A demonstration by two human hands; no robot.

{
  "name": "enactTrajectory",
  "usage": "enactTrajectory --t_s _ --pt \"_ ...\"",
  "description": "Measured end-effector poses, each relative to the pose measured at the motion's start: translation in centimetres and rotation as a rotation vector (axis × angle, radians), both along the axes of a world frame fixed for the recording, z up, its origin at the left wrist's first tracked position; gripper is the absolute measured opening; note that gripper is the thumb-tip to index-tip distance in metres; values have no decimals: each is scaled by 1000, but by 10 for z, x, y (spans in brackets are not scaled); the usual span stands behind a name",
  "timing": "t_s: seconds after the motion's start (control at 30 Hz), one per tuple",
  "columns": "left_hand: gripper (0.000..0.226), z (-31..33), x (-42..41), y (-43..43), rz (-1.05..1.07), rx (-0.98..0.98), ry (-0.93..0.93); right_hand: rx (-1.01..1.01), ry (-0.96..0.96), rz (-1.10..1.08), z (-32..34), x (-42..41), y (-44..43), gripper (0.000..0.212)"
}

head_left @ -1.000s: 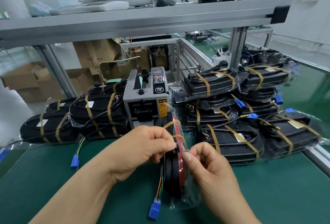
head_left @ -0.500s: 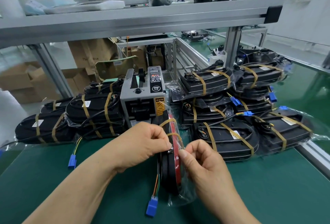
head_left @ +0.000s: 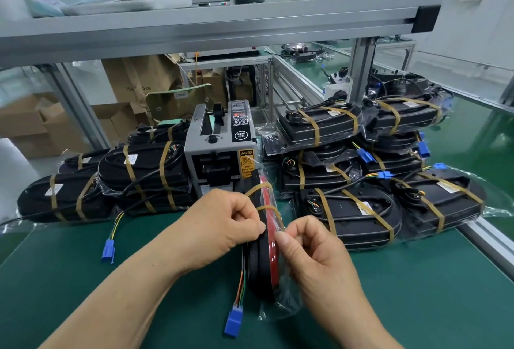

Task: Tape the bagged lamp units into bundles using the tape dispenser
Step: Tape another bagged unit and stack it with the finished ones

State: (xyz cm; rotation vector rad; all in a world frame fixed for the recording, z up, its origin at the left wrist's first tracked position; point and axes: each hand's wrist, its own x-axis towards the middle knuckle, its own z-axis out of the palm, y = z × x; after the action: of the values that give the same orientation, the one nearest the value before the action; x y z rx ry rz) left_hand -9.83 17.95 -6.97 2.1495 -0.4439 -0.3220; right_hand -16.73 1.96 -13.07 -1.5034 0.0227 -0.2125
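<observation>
Brown tape bands [head_left: 267, 207] cross the edge that your curled fingers pinch: left hand [head_left: 222, 226] and right hand [head_left: 314, 259] hold the black-and-red lamp unit in clear bag [head_left: 261, 270], standing on edge on the green mat [head_left: 431, 279], just before the grey tape dispenser [head_left: 219, 154].

1 tape dispenser [head_left: 219, 154], 10+ taped bundles [head_left: 351, 216], 1 lamp unit [head_left: 262, 262] upfront, 6 blue connectors [head_left: 233, 321], 1 L hand [head_left: 222, 226], 1 R hand [head_left: 314, 259].

Our green-matted workbench [head_left: 422, 296] bears a grey box-shaped tape dispenser [head_left: 219, 154], with black tape-strapped bagged lamp bundles [head_left: 353, 211] piled on either side.
</observation>
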Motion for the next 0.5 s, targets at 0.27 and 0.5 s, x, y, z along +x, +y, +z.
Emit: enactTrajectory --t_s 0.27,0.5 --pt "17 -15 0 5 135 28 -105 35 7 9 0 0 0 19" --pt "26 -36 -9 -19 364 -444 106 8 2 32 0 3 -3 20"
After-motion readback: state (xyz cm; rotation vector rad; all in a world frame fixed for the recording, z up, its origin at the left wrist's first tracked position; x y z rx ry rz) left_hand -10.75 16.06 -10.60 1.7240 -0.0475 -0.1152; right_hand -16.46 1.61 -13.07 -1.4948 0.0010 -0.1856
